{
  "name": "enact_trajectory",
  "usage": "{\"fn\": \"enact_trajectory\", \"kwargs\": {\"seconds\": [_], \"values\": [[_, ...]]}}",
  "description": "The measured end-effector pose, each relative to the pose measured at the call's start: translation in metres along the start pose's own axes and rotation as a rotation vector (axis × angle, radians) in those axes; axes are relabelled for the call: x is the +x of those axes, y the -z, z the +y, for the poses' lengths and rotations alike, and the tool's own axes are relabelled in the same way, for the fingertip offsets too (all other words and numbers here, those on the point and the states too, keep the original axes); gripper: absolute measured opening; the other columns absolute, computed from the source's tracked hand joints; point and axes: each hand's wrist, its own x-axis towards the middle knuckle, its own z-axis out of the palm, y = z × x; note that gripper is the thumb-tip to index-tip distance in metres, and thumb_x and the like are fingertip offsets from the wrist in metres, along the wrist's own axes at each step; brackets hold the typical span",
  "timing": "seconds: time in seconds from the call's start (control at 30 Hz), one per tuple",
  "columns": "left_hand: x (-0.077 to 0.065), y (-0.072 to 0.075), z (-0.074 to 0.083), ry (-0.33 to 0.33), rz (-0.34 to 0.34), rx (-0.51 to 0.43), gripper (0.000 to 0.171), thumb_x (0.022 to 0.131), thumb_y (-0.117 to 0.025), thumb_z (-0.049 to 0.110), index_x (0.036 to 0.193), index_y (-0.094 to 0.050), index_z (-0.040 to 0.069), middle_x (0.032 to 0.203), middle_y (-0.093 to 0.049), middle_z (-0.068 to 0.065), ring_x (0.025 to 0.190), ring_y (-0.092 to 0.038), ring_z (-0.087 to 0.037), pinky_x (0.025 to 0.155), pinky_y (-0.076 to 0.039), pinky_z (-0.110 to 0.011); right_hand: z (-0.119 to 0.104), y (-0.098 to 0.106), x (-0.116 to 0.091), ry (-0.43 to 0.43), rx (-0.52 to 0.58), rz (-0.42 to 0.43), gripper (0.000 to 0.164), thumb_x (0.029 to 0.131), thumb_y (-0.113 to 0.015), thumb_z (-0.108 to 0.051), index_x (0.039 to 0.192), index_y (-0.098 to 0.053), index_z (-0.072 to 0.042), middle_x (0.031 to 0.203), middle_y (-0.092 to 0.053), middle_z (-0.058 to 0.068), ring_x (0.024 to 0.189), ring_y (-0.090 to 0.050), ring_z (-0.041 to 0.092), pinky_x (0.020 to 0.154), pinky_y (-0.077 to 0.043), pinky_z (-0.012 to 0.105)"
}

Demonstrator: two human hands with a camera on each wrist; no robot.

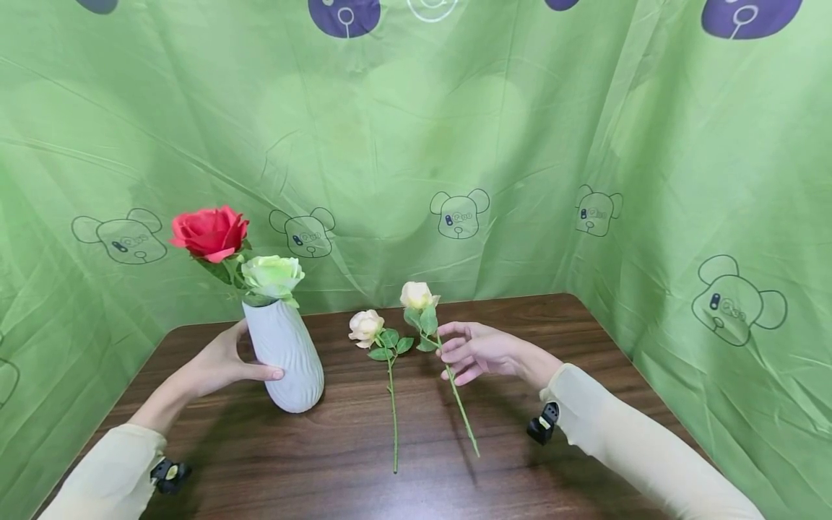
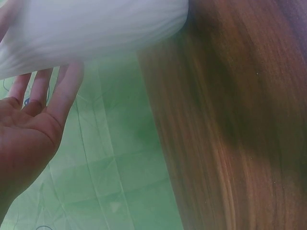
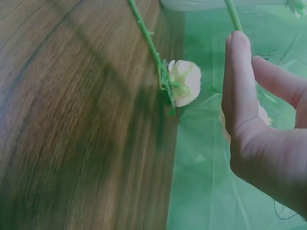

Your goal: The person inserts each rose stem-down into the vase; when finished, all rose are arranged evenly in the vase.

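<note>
My left hand [image 1: 221,365] holds a white ribbed vase [image 1: 286,361], thumb across its front and fingers behind it. The vase leans, its mouth toward the left in the head view. A red rose [image 1: 211,232] and a pale green rose [image 1: 273,276] stand in it, their lower stems hidden inside. My right hand [image 1: 477,352] pinches the green stem of a cream rose [image 1: 417,296] between thumb and fingers. That rose is raised, bloom up, and its stem end casts a shadow below. Another cream rose [image 1: 366,326] lies on the table between the hands, bloom toward the back.
The dark wooden table [image 1: 338,462] ends at a green cloth backdrop [image 1: 390,159] printed with bear outlines, which also closes off both sides. Each wrist carries a small black device, such as the right wrist's camera [image 1: 543,424].
</note>
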Motion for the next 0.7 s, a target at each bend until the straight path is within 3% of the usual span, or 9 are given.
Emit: {"fn": "enact_trajectory", "kwargs": {"seconds": [0.3, 0.7], "values": [[0.0, 0.0, 0.001, -0.005, -0.003, -0.016, 0.082, 0.076, -0.092, 0.026, 0.14, -0.045, 0.003, 0.116, -0.065, -0.01, 0.103, -0.062, -0.019, 0.08, -0.054, -0.03, -0.006, -0.007, -0.005, 0.044, 0.068, -0.028, 0.053, 0.095, -0.061, 0.005, 0.14, -0.034, -0.004, 0.107, -0.064, 0.008, 0.093, -0.071, 0.032, 0.079, -0.059, 0.049], [-0.001, -0.001, 0.0, -0.014, -0.004, -0.018, 0.081, 0.077, -0.091, 0.025, 0.139, -0.045, 0.003, 0.116, -0.064, -0.01, 0.103, -0.062, -0.019, 0.08, -0.054, -0.03, -0.011, -0.007, -0.013, 0.051, 0.037, 0.044, 0.027, 0.099, -0.064, -0.009, 0.122, -0.05, -0.008, 0.109, -0.068, 0.012, 0.094, -0.072, 0.031, 0.081, -0.059, 0.05]]}}
